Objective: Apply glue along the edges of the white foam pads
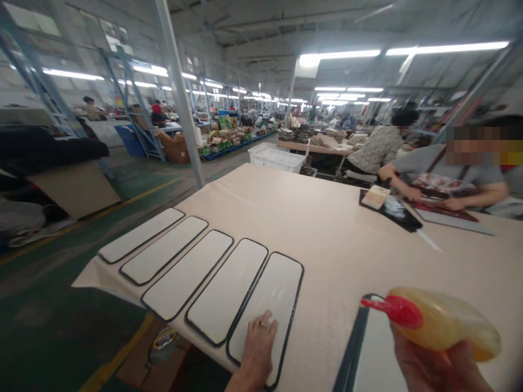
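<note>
My right hand (433, 356) grips a soft squeeze bottle (449, 321) of yellowish glue, tipped on its side with its red nozzle pointing left. Beneath the nozzle lies a pale panel (373, 343) beside dark strips (350, 348), partly hidden by my hand and the bottle. My left hand (259, 343), a ring on one finger, rests with bent fingers on the nearest of several white panels (278, 288) with rounded corners and dark edges. Those panels lie side by side along the table's left side. Shiny streaks show on the one under my left hand.
A beige-covered table (310, 218) stretches ahead. Across it, a person (453, 179) works with both hands on dark red pieces, near a black sheet (402, 215) carrying a tan block (376, 197). A white plastic bin (275, 158) stands past the far edge; a metal post (180, 92) rises at left.
</note>
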Motion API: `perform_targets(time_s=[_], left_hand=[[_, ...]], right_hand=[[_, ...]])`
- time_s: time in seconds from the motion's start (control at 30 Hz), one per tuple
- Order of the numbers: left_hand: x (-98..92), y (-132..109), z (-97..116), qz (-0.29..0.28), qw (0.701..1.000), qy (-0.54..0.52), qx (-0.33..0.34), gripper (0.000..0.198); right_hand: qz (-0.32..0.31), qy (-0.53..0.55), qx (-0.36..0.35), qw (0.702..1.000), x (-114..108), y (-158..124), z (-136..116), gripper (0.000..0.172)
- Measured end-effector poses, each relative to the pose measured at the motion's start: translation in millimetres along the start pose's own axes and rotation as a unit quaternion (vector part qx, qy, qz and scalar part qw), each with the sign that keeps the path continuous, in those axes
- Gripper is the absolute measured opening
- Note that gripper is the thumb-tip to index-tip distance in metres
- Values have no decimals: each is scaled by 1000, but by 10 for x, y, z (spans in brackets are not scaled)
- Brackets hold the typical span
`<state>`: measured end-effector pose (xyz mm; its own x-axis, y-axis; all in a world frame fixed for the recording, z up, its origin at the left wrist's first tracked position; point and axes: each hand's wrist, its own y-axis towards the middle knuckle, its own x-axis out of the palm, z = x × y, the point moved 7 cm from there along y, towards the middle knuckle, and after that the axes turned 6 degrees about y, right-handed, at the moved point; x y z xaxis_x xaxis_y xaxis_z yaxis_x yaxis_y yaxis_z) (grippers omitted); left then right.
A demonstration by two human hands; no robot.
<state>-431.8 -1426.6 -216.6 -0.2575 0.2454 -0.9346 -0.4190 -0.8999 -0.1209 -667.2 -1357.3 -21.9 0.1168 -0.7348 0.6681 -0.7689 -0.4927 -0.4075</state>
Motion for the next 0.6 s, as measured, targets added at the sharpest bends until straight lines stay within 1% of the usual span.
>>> perform_targets(time_s=[0.07, 0.1, 0.13, 0.17, 0.2, 0.23, 0.27, 0.3, 0.37, 0.4, 0.43, 0.47, 0.5, 0.53, 0.6], left_hand=[[-44, -40, 27, 51, 999, 10, 1, 55], [-86, -45, 81, 86, 996, 3, 6, 48], [-126, -31, 178, 114, 993, -14, 17, 42], [-150, 9, 328, 128, 990, -42, 35, 37], [-155, 76, 525, 126, 988, -74, 54, 35], [-129, 166, 775, 104, 986, -107, 75, 35], [-76, 272, 1046, 71, 985, -132, 83, 38], [-4, 384, 1315, 35, 986, -142, 74, 45], [174, 592, 1808, -28, 991, -123, 44, 72], [279, 674, 2009, -61, 992, -104, 33, 84], [376, 737, 2164, -87, 993, -82, 24, 92], [462, 780, 2270, -105, 992, -61, 15, 95], [532, 803, 2331, -116, 992, -44, 6, 95], [580, 809, 2355, -116, 993, -31, -5, 92], [613, 782, 2338, -93, 995, -21, -32, 87]], right_hand=[[8, 23, -4, 1000, -48, 48, -94, 29], [12, 36, -3, 999, -80, 80, -146, 30], [14, 48, -6, 999, -117, 118, -206, 30], [13, 56, -14, 998, -157, 160, -274, 31], [5, 61, -24, 998, -194, 206, -349, 33], [-8, 62, -35, 997, -232, 254, -428, 34], [-20, 63, -47, 997, -275, 302, -509, 35], [-31, 67, -55, 996, -322, 350, -591, 35], [-45, 75, -64, 994, -427, 450, -758, 32], [-49, 77, -65, 994, -481, 501, -847, 30], [-56, 77, -68, 993, -532, 554, -942, 29], [-66, 76, -72, 992, -575, 608, -1043, 28], [-80, 74, -78, 991, -615, 664, -1146, 29], [-92, 72, -82, 990, -654, 722, -1245, 30], [-105, 72, -81, 989, -734, 852, -1415, 33]])
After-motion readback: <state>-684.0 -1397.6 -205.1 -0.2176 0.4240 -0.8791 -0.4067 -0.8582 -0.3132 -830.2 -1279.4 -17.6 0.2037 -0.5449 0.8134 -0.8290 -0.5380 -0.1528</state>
